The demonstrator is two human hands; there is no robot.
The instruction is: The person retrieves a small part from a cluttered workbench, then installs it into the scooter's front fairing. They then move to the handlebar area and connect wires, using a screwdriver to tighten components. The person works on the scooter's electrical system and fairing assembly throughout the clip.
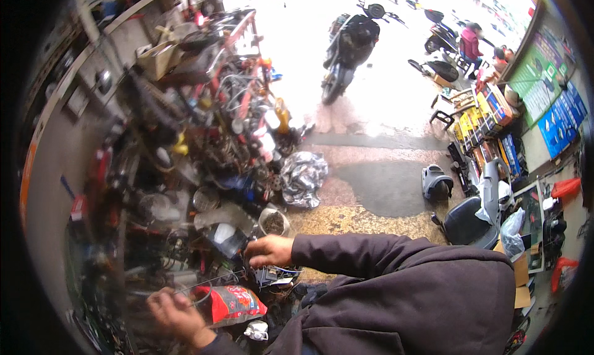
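Observation:
A thin grey cable (221, 277) runs between my two hands, with a loop hanging near its left end. My left hand (178, 315), slightly blurred at the lower left, has its fingers closed about that end. Farther forward, my right hand (270, 251) reaches in from the right, its fingers bent downward at the other end; the fingertips are partly hidden. Under the cable lies a red and grey printed bag (232, 304). A small white crumpled item (256, 330) sits beside the bag. Just beyond the right hand stands a pale open bucket (273, 222).
Crowded shelves of parts (229, 101) fill the left side. Silver foil-like sheeting (304, 179) lies ahead. A grey helmet (437, 183), a black scooter seat (470, 222) and stacked boxes (486, 117) line the right. A motorbike (351, 49) stands outside; a seated person (472, 42) is far right.

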